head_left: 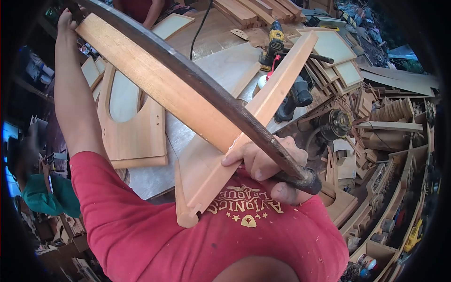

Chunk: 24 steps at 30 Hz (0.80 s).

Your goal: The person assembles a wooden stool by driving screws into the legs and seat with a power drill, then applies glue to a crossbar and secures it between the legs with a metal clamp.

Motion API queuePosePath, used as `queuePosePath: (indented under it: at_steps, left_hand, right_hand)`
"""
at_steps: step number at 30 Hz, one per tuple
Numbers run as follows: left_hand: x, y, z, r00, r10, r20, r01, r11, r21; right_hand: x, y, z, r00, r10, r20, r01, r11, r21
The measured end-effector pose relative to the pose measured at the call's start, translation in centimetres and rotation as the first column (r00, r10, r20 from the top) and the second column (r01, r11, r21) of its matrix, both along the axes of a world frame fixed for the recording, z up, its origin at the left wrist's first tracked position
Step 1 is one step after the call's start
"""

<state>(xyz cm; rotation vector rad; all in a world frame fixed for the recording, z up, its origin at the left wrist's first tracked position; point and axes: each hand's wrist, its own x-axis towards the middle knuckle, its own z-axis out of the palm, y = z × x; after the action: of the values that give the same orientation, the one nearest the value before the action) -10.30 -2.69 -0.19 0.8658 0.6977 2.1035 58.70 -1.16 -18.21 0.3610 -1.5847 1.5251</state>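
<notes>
A long dark metal bar clamp (211,94) runs diagonally across the view, its knobbed end (307,181) near my chest. My right hand (270,162) is closed around the clamp near that end, fingers also touching the wood. Under the bar lies a light wooden rail (155,80). It meets a second wooden piece (282,80) that crosses it, with a whitish line, perhaps glue, at the joint. At the upper left, my left hand (68,22) is closed at the far end of the clamp and rail, its fingers partly in shadow.
A work table (174,145) holds a cut-out wooden panel (136,136), a yellow-black cordless drill (274,44) and another dark power tool (293,101). Stacked framed panels (336,51) and wood offcuts lie right. A person in green (51,195) is at left; another person's arm (154,14) shows behind.
</notes>
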Motion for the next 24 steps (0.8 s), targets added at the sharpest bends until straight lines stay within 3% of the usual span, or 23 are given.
queuePosePath:
  at_steps: [5, 7, 10, 14, 15, 16, 17, 18, 20, 21, 22, 23, 24]
  left_hand:
    - [6.3, -0.4, 1.1, 0.958, 0.227, -0.174, -0.253, 0.955, -0.151]
    - [8.1, -0.5, 1.2, 0.940, 0.268, -0.211, -0.307, 0.934, -0.182]
    - [8.6, -0.6, 1.0, 0.927, 0.297, -0.229, -0.342, 0.920, -0.191]
    - [8.0, -1.5, 1.1, 0.925, 0.299, -0.234, -0.340, 0.927, -0.160]
    - [7.7, -2.2, 0.9, 0.939, 0.278, -0.202, -0.305, 0.945, -0.116]
    - [7.1, -3.1, 1.0, 0.981, 0.151, -0.122, -0.154, 0.988, -0.017]
    - [6.8, -3.5, 0.0, 0.861, -0.364, -0.356, 0.446, 0.876, 0.183]
    - [8.8, -3.9, 0.5, 0.909, -0.214, -0.357, 0.293, 0.938, 0.183]
    - [6.8, -3.7, 0.7, 0.939, -0.129, -0.320, 0.174, 0.978, 0.117]
    - [3.7, -3.2, -0.1, 0.914, -0.183, -0.363, 0.250, 0.957, 0.149]
    - [4.6, -2.6, -0.2, 0.881, -0.412, -0.232, 0.460, 0.859, 0.225]
    - [5.4, -2.1, -0.3, 0.988, -0.035, -0.151, 0.060, 0.984, 0.165]
    - [7.3, -1.8, -0.4, 0.931, 0.353, -0.098, -0.347, 0.935, 0.072]
  right_hand:
    - [-1.1, -1.3, -1.1, 0.982, 0.103, -0.160, -0.141, 0.959, -0.247]
    - [-0.9, -1.1, -1.2, 0.981, 0.119, -0.152, -0.153, 0.960, -0.233]
    - [-0.6, -0.4, -0.1, 0.996, 0.079, -0.044, -0.077, 0.997, 0.025]
    - [-0.6, -0.4, -0.5, 0.988, 0.125, -0.085, -0.129, 0.991, -0.040]
    - [-0.7, -0.6, -1.1, 0.982, 0.150, -0.117, -0.163, 0.980, -0.112]
    - [-0.7, -0.6, -1.4, 0.982, 0.144, -0.123, -0.160, 0.978, -0.132]
    - [-0.7, -0.7, -1.6, 0.981, 0.143, -0.128, -0.162, 0.975, -0.153]
    - [-0.7, -0.9, -1.7, 0.980, 0.143, -0.135, -0.166, 0.970, -0.177]
    - [-0.6, -1.5, -1.4, 0.990, 0.109, -0.085, -0.124, 0.970, -0.207]
    - [-0.5, -1.6, -1.7, 0.991, 0.111, -0.080, -0.126, 0.967, -0.220]
    - [-0.3, -1.6, -1.8, 0.991, 0.112, -0.076, -0.127, 0.965, -0.230]
    - [-0.5, -1.5, -1.8, 0.990, 0.116, -0.078, -0.132, 0.962, -0.238]
    - [-0.4, -1.7, -1.8, 0.990, 0.116, -0.079, -0.132, 0.959, -0.252]
